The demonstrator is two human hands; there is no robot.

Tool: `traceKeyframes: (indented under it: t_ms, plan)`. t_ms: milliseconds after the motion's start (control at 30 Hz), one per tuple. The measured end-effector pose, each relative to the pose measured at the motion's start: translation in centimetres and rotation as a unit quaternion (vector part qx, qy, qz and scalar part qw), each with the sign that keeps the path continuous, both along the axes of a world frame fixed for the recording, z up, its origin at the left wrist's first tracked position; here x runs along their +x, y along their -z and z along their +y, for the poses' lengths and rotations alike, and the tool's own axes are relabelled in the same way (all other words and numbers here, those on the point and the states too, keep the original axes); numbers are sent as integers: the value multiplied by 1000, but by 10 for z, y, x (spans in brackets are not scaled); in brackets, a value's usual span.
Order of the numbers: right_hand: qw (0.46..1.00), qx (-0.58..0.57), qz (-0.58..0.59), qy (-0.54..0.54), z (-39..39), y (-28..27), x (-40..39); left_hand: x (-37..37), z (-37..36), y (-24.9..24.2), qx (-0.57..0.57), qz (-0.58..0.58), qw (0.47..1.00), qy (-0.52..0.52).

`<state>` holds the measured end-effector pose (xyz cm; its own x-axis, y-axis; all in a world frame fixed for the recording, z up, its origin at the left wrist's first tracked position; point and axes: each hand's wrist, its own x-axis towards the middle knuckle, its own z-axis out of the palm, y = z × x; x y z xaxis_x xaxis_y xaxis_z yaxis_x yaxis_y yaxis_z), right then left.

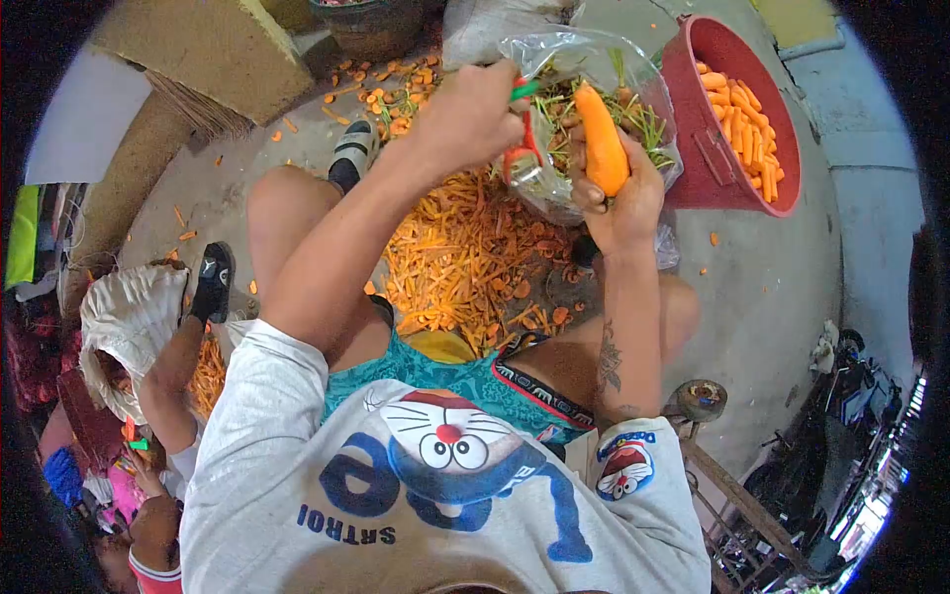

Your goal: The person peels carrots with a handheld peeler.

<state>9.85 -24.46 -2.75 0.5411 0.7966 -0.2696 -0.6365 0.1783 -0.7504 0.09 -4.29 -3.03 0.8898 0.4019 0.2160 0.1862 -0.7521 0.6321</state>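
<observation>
My left hand [473,114] is closed around a peeler [524,91] with green and red plastic parts; its blade is hard to make out. My right hand [625,203] grips a carrot [602,144] by its thick lower end, the narrow tip pointing up. The carrot looks bright and smooth. Just behind both hands lies a clear plastic bag [668,119] with green stalks and trimmings in it. Below them, between my legs, a heap of orange peelings [445,257] covers the floor.
A red tub [683,109] holding smooth carrots [747,129] leans at the right. Carrot slices [396,99] are scattered at the back. On the left are a white sack [129,307] and another person's arm [168,396]. A metal frame [742,500] stands at the lower right.
</observation>
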Motion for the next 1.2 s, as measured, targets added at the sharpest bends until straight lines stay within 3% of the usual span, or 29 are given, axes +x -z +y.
traceKeyframes:
  t_ms: [100,167,233,267,300,367,400,500,567,633,667,767,933,1000,1033,1100,1133,1167,1200]
  plan:
    - [998,45,15,-31,-1,2,2,-10,-22,-24,-17,-4,997,81]
    - [996,64,19,-59,2,-3,-5,3,-5,11,-22,11,997,73]
    - [998,18,-24,59,6,-17,-13,14,15,27,30,238,969,62]
    - [991,123,-54,-22,-7,-6,2,13,14,33,21,188,980,57]
    - [991,123,-55,-23,1,-15,-4,12,10,31,21,187,981,55]
    - [964,130,-70,219,15,-38,-27,13,-2,27,-8,65,996,63]
    - [956,164,-4,243,11,-21,-10,13,-2,25,-6,45,996,81]
    - [967,163,87,174,-1,14,20,4,-4,9,26,97,994,37]
    - [973,166,73,140,-2,27,24,-1,-11,2,51,76,995,39]
    - [980,-14,-68,185,3,23,19,-2,-24,-9,46,40,996,62]
    - [959,-80,-131,239,13,25,11,-2,-29,-13,59,56,994,75]
    - [950,-146,-179,208,17,30,6,-3,-36,-13,55,32,993,100]
    - [947,-114,-182,238,26,39,3,-3,-34,-14,62,25,993,100]
    - [965,-62,-195,165,21,35,4,10,-14,4,45,151,987,40]
    - [965,-59,-199,163,20,32,1,13,-3,9,47,146,987,36]
    - [981,-6,-147,125,16,23,0,17,18,12,48,190,981,-3]
    - [985,-27,-78,154,14,17,7,21,21,11,29,155,987,-8]
    - [963,-49,-32,265,17,10,23,22,22,12,29,156,987,2]
    - [973,49,63,217,-8,20,67,20,23,7,43,120,992,9]
